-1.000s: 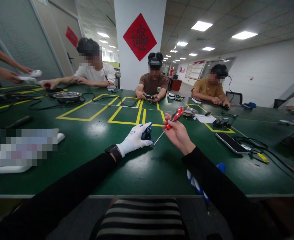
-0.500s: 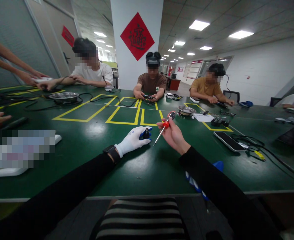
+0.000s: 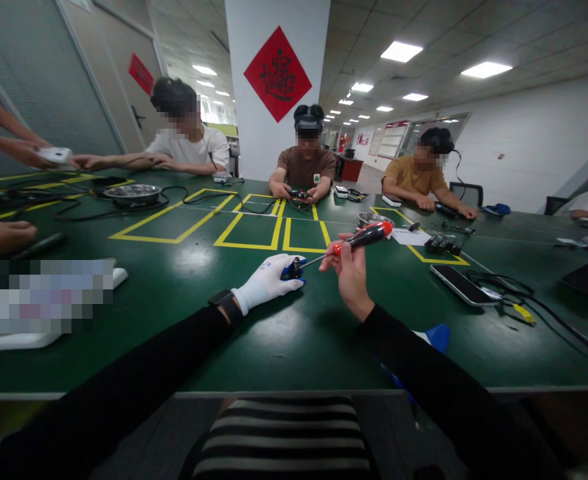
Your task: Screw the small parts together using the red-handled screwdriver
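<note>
Gloved fingers of the left hand (image 3: 269,279) pinch a small black part (image 3: 297,266) over a green table (image 3: 319,347), while the bare right hand (image 3: 353,275) grips a screwdriver (image 3: 369,235), its tip at the part, contact unclear. Coming in at a slant, the blade could slip and jab the glove; a loose pinch could let the part twist.

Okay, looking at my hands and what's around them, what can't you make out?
All in the head view:
Black part: partly covered by the gloved left hand.
Tip of the screwdriver: too small to tell whether it touches the part.
Blue-and-white item: mostly hidden by the right sleeve.
Another person's hand: cut off by the left edge.
</note>
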A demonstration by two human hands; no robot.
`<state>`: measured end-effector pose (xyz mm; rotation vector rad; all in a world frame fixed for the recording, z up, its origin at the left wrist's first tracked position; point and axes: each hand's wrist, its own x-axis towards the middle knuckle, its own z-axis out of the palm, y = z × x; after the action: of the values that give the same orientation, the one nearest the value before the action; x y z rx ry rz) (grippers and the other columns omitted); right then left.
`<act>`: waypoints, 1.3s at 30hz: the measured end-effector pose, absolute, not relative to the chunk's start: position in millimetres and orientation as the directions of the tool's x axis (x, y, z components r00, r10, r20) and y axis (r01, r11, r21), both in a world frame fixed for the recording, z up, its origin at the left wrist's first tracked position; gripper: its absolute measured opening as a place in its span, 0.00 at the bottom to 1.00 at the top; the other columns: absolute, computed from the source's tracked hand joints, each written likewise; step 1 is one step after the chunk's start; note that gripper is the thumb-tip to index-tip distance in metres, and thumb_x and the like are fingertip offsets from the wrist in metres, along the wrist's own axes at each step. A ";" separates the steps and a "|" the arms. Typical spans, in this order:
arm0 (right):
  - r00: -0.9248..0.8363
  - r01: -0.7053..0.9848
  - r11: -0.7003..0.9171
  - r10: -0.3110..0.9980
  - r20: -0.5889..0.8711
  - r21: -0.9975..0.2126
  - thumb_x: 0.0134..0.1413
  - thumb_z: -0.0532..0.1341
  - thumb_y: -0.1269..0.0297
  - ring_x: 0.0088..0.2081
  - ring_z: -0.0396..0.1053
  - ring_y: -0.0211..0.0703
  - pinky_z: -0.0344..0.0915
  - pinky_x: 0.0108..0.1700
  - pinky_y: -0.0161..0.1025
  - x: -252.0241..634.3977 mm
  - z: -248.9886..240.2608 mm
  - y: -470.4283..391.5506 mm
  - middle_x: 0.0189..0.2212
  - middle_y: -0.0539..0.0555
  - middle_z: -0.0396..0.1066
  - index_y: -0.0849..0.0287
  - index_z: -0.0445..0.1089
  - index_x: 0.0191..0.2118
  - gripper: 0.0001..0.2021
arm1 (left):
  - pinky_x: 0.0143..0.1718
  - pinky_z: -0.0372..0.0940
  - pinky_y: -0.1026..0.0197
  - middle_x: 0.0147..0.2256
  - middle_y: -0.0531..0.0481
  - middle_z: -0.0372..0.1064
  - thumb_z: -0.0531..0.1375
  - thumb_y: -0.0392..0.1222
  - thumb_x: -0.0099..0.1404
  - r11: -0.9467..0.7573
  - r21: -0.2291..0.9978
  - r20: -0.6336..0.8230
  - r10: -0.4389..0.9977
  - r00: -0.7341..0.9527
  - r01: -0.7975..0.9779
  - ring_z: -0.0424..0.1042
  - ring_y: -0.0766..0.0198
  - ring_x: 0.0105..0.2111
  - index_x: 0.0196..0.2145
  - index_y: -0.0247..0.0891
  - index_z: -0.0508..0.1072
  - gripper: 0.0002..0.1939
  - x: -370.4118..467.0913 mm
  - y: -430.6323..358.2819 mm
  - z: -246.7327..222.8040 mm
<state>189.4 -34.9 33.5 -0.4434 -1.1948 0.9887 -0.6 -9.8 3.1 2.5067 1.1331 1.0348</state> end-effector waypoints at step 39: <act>-0.082 -0.269 0.564 0.794 0.602 -0.780 0.58 0.61 0.55 0.22 0.69 0.34 0.66 0.27 0.34 187.0 31.6 -40.2 0.32 0.47 0.73 0.54 0.61 0.41 0.12 | 0.46 0.66 0.55 0.41 0.48 0.74 0.61 0.47 0.60 -0.616 0.610 0.437 0.786 0.437 0.498 0.72 0.56 0.41 0.44 0.37 0.75 0.16 -0.4 -14.6 8.8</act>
<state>187.0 -40.2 31.6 -0.4916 -1.3853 0.9433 -0.4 -14.6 8.8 2.3020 1.0901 1.0060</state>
